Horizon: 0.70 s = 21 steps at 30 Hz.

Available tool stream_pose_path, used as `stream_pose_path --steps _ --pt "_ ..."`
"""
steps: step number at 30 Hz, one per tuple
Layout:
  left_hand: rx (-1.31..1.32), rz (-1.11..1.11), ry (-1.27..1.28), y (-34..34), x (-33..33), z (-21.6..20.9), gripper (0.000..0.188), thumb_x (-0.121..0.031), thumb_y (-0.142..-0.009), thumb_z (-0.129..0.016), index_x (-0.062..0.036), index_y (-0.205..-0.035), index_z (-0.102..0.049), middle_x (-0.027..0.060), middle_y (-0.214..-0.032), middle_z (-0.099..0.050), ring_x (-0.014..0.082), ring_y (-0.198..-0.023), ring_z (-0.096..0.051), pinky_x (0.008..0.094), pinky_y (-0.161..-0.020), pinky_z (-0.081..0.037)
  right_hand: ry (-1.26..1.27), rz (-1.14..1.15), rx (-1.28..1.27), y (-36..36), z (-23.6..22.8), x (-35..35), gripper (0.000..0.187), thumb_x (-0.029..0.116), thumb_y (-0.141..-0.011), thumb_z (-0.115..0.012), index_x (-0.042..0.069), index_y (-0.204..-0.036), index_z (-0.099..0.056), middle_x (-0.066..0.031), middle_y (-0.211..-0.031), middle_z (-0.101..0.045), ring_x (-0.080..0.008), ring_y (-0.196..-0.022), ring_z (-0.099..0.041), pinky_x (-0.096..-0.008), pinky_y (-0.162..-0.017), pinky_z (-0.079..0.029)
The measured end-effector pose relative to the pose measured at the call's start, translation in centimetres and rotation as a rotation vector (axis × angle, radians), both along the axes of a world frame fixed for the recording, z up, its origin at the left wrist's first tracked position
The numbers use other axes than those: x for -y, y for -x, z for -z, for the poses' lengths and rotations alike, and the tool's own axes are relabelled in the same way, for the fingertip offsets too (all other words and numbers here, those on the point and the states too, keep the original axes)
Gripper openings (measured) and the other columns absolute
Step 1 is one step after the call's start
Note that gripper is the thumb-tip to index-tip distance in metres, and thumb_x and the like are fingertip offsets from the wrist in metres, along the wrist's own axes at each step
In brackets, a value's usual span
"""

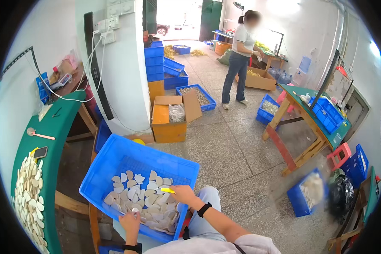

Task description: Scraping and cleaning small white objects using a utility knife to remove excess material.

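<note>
A large blue plastic crate [114, 154] tilts in front of my lap, with many pale, flat, half-round pieces [150, 199] loose in it. My right hand [184, 195] is closed round a small yellow tool [168, 190] above the crate's right side; the tool's exact kind is too small to make out. At the crate's near left edge, my left hand [130, 222] pinches a small whitish piece [135, 210] between thumb and fingers. Dark bands circle both wrists.
Left of me, a green-topped bench [51, 178] carries a heap of similar pale pieces [28, 199], a phone [40, 153] and a brush [40, 134]. Beyond stand an open carton [169, 131], stacked blue crates [154, 63], another bench [292, 95] and a standing person [242, 55].
</note>
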State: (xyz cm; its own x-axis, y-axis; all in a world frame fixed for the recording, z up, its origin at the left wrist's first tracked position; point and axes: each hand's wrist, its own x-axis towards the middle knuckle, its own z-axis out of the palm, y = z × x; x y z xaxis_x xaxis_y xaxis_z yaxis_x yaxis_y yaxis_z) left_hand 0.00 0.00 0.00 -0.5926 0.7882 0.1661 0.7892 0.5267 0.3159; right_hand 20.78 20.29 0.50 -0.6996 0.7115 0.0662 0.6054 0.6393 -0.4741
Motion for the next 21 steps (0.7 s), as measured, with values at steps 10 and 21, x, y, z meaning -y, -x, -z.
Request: stream_pose_path --steps 10,21 --pt "-0.029 -0.020 -0.069 -3.9 -0.7 -0.5 0.025 -0.034 -0.079 -0.056 -0.0123 -0.077 -0.069 0.0078 -0.076 -0.065 0.0261 -0.067 -0.060 0.0410 -0.070 -0.038 0.067 0.049 -0.024 -0.6 0.2 -3.3 0.029 0.024 -0.076 -0.061 0.014 -0.103 -0.064 -0.0124 -0.089 -0.065 -0.0315 -0.080 -0.062 -0.0395 -0.069 -0.049" --pt "0.002 -0.120 -0.371 -5.7 -3.3 -2.3 0.018 -0.024 -0.078 -0.061 -0.0108 -0.090 -0.066 0.0041 -0.094 -0.064 0.0222 -0.071 -0.061 0.0337 -0.067 -0.043 -0.200 0.321 -0.382 -3.6 -1.1 -0.5 0.026 0.016 -0.079 -0.062 0.005 -0.103 -0.061 -0.0123 -0.087 -0.064 -0.0279 -0.074 -0.062 -0.0357 -0.065 -0.048"
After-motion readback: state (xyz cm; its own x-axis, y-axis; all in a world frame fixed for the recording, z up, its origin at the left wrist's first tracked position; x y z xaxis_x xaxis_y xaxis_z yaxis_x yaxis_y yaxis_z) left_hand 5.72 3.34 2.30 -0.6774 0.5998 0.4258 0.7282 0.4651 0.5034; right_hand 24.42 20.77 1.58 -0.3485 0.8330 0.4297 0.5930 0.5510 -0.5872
